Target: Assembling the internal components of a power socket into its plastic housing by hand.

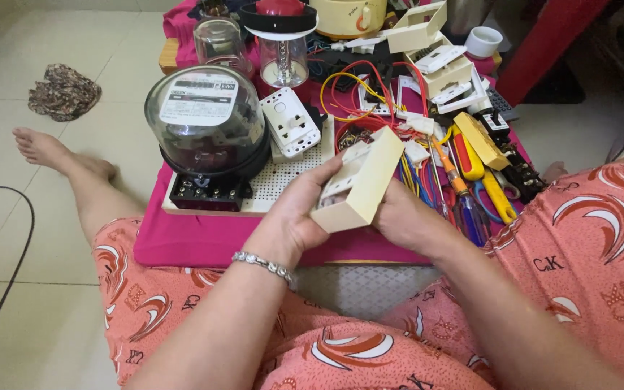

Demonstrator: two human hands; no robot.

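Note:
Both my hands hold a cream plastic switch box (362, 184) tilted above the low board. My left hand (294, 217), with a silver bracelet at the wrist, grips its near left side with the thumb along the open face. My right hand (402, 217) supports it from behind and below on the right. Just beyond the box lie coloured wires (359, 90) in red and yellow, and a white socket module (290, 123).
A glass-domed electricity meter (207, 126) stands on a white perforated board (283, 180) over a magenta cloth (189, 235). Screwdrivers and pliers (474, 180) lie to the right, with cream boxes (435, 58) behind. A black cable (19, 238) curves across the floor at left.

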